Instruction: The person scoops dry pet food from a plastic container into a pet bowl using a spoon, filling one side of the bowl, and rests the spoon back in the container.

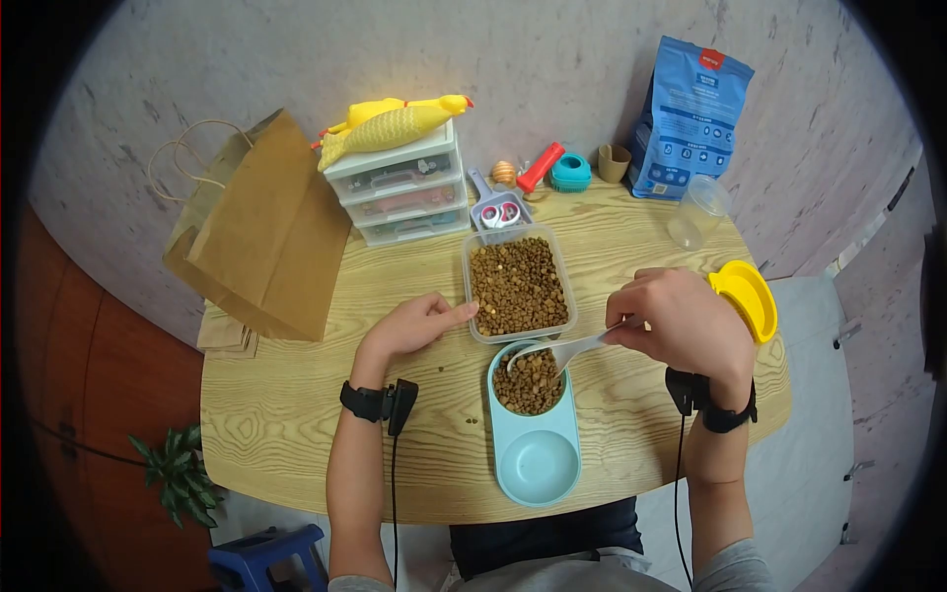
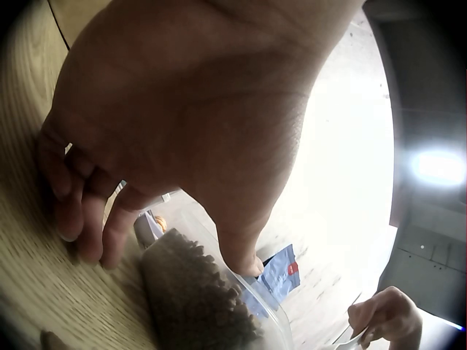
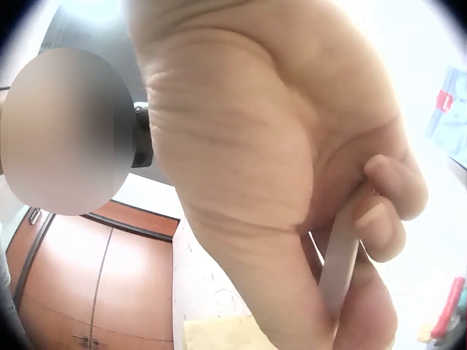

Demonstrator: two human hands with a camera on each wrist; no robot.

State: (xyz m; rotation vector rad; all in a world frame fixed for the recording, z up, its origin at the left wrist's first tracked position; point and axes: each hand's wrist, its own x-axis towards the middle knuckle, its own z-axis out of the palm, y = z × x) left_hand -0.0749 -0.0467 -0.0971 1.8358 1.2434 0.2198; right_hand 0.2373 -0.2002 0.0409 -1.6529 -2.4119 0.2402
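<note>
Fingers of your right hand [image 1: 681,326] pinch the spoon [image 1: 562,349] — its handle runs left, bowl over the kibble dish [image 1: 536,434] at centre frame; your left hand [image 1: 414,326] rests relaxed against the tub [image 1: 519,284].

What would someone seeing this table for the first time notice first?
Probably the clear plastic tub of brown kibble mid-table, the left hand resting on the table with its thumb against the tub's wall. Just in front, the right hand holds a pale plastic spoon over the filled cup of a light blue double pet bowl. At the back, a yellow rubber chicken lies on clear stacked drawers.
</note>
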